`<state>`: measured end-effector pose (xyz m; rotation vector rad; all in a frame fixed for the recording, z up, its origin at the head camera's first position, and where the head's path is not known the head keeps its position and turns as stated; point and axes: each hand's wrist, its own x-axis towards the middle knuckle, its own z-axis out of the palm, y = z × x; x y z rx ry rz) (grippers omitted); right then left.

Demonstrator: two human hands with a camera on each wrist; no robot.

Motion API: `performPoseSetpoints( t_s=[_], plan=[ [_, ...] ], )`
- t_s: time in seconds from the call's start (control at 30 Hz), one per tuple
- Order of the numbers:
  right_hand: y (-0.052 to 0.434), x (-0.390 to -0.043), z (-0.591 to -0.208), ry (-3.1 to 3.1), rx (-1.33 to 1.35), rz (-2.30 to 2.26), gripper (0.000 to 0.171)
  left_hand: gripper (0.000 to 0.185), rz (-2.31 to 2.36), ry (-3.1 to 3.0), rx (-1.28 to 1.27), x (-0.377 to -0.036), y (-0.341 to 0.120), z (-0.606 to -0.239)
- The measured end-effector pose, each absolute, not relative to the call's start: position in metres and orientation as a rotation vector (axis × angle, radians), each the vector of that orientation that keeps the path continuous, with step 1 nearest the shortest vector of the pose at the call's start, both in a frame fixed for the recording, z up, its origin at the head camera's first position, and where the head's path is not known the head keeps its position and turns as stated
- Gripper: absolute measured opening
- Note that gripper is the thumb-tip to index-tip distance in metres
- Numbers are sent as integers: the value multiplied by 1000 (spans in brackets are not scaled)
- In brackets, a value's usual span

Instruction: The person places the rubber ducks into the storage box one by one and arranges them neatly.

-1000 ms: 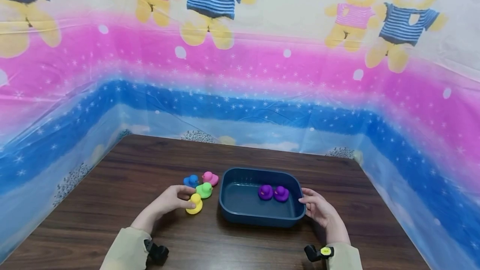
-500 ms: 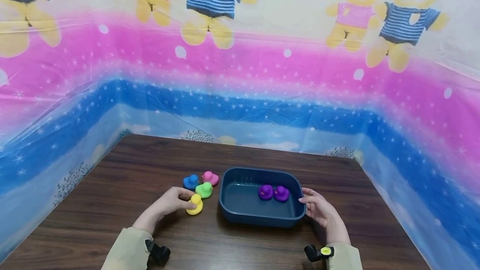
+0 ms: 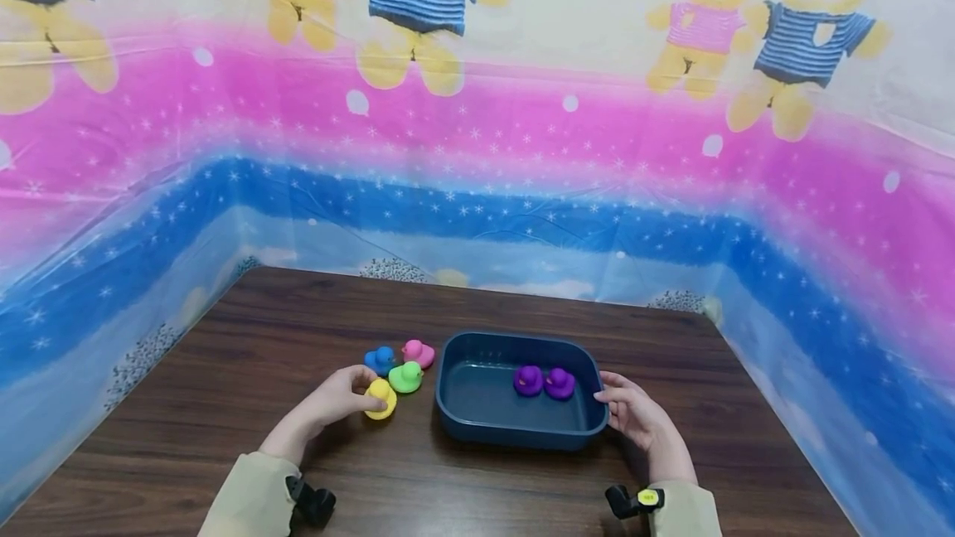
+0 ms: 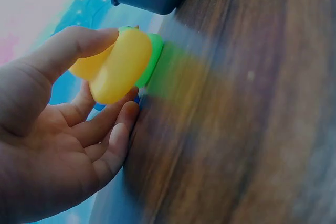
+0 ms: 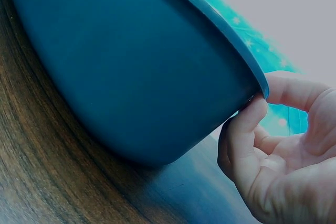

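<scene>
In the head view my left hand [image 3: 337,398] pinches a yellow rubber duck [image 3: 380,401] between thumb and fingers, left of the basin. The left wrist view shows that duck [image 4: 123,66] tipped, its base facing the camera, held just off the wooden surface. Right behind it are a green duck [image 3: 406,378], a blue duck [image 3: 380,360] and a pink duck [image 3: 419,354]. My right hand [image 3: 640,419] grips the right end of a dark blue rectangular basin [image 3: 515,435], its thumb over the rim [image 5: 231,35] and fingers curled beneath. Two purple ducks [image 3: 528,381] sit inside the basin, towards its right.
A dark wood-grain table [image 3: 462,487] carries everything. Behind and on both sides hangs a printed cloth [image 3: 477,147] with bears and stars, meeting the table's far and side edges. Black wrist cameras [image 3: 313,504] are strapped at both sleeves.
The yellow duck has shifted slightly left and away from me in my left hand, and has tipped. The right hand, the basin and the other ducks stay where they were.
</scene>
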<state>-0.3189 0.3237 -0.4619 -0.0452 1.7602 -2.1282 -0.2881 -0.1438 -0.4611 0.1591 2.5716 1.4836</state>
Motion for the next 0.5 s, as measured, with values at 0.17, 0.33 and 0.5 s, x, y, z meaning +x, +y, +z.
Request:
performPoseSetpoints(
  t_s=[0.17, 0.33, 0.5],
  plan=[
    [324, -319, -462, 1763, -36, -2125, 33, 42, 1524, 2557, 129, -289, -146, -461],
    [324, -319, -462, 1755, -45, -2130, 34, 43, 1561, 2541, 92, -291, -147, -462],
    [323, -320, -462, 1752, -27, -2130, 35, 43, 1626, 2503, 77, -292, -150, -464]
  ],
)
